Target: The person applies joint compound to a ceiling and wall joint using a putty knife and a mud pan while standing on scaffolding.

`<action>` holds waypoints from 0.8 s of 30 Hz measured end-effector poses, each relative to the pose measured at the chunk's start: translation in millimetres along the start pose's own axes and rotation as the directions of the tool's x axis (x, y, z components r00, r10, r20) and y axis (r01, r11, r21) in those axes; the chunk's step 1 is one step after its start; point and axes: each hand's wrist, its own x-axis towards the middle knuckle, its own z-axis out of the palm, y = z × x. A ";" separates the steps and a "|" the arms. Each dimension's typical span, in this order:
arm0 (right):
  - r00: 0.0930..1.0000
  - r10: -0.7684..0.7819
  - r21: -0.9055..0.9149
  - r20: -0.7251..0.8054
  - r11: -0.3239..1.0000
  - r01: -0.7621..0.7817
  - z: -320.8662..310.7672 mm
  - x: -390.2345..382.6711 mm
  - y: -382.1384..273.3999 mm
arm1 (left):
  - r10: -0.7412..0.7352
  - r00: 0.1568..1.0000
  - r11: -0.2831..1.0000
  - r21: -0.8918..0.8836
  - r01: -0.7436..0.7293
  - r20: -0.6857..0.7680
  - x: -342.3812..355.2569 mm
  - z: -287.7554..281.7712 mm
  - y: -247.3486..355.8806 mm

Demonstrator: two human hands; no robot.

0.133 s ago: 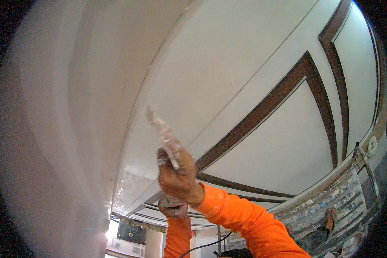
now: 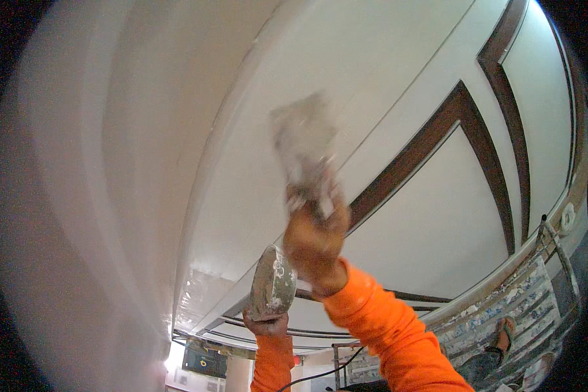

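My right hand (image 2: 315, 242) is closed around a wide putty knife (image 2: 304, 127); both are smeared by motion. Its blade points up and away, in front of a pale panel surface (image 2: 379, 59), and I cannot tell whether it touches. Lower and to the left, my left hand (image 2: 268, 325) grips a putty-smeared bowl (image 2: 273, 287) from below. That bowl is tilted, so its inside is hidden. Orange sleeves cover both forearms, and the right wrist is close to the bowl's right side.
Brown angular trim (image 2: 464, 108) crosses the pale surface. A plain wall (image 2: 98, 163) curves along the left. At the lower right, a paint-spattered slatted platform (image 2: 496, 320) with metal rails (image 2: 562, 255) carries a sandalled foot (image 2: 504, 334). A dark cable (image 2: 326, 372) runs beneath my right arm.
My right hand and the putty knife have swung up and to the right, away from over my left hand. The blade now shows its broad face, and the bowl has come into view.
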 end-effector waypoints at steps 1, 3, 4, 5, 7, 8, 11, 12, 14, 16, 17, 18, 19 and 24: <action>0.995 -0.090 0.016 -0.033 0.996 0.091 -2.1 28.1 -5.2 | 0.011 0.998 1.000 -0.001 -0.011 -0.062 -0.8 -1.3 -13.4; 0.964 -0.228 -0.011 -0.140 0.973 0.228 -9.7 104.7 -27.4 | 0.020 0.986 1.000 0.024 -0.016 -0.168 -0.4 7.0 -29.6; 0.959 -0.277 -0.044 -0.066 0.961 0.275 -11.7 131.1 -30.3 | 0.011 0.985 0.999 0.033 -0.006 -0.173 -0.3 14.5 -33.4; 0.944 -0.328 -0.072 0.012 0.942 0.328 -13.3 156.0 -33.7 | 0.000 0.985 0.999 0.039 0.006 -0.172 -0.4 24.6 -37.5; 0.912 -0.392 -0.133 0.123 0.904 0.406 -11.0 190.8 -32.5 | -0.013 0.981 0.999 0.040 0.021 -0.195 -3.4 43.0 -43.6; 0.897 -0.413 -0.166 0.158 0.884 0.436 -4.2 203.5 -28.8 | -0.017 0.977 0.999 0.032 0.025 -0.212 -3.7 53.3 -46.5; 0.806 -0.542 -0.340 0.238 0.731 0.592 8.1 200.8 -19.4 | 0.044 0.966 0.996 0.086 -0.023 -0.257 -2.5 62.0 -48.2; 0.754 -0.598 -0.406 0.271 0.639 0.653 7.1 194.8 -19.1 | 0.049 0.964 0.996 0.088 -0.027 -0.260 0.3 65.8 -50.2; 0.763 -0.553 -0.406 0.335 0.646 0.647 -0.2 172.0 -9.5 | 0.038 0.963 0.997 0.068 -0.020 -0.267 2.1 73.8 -52.1; 0.780 -0.455 -0.370 0.429 0.699 0.612 -8.6 152.9 -13.8 | 0.038 0.970 0.997 0.075 -0.020 -0.241 4.1 76.3 -53.7; 0.833 -0.394 -0.366 0.389 0.764 0.532 -14.2 153.5 -15.9 | 0.044 0.977 0.994 0.105 -0.022 -0.206 6.3 73.4 -55.7; 0.880 -0.320 -0.352 0.352 0.826 0.441 -18.3 153.6 -18.8 | 0.075 0.985 0.980 0.195 -0.044 -0.156 8.3 68.1 -56.7; 0.896 -0.343 -0.371 0.284 0.822 0.432 -19.6 161.2 -21.9 | 0.105 0.989 0.957 0.280 -0.073 -0.102 12.1 63.1 -58.3; 0.942 -0.322 -0.370 0.098 0.867 0.335 0.4 238.5 -74.4 | -0.030 0.979 0.999 -0.037 0.023 -0.203 -0.9 84.4 -63.7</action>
